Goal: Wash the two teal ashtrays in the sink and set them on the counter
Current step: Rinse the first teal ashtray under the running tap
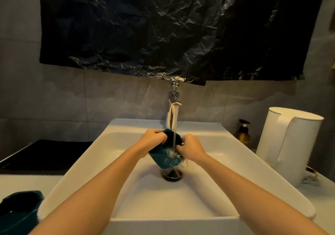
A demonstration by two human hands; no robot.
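Note:
One teal ashtray (164, 157) is tilted under the running water of the chrome tap (172, 113), above the drain of the white sink (87, 162). My left hand (153, 138) grips its upper left rim. My right hand (190, 147) holds its right edge, fingers curled at the rim where the stream lands. Water splashes off the ashtray's lower side. The second teal ashtray (20, 205) sits on the counter at the lower left, partly cut off by the frame edge.
A white electric kettle (290, 144) stands on the counter to the right, with an amber pump bottle (243, 135) behind it. A black cooktop (45, 153) lies to the left. Crumpled black plastic sheet (172, 28) covers the wall above the tap.

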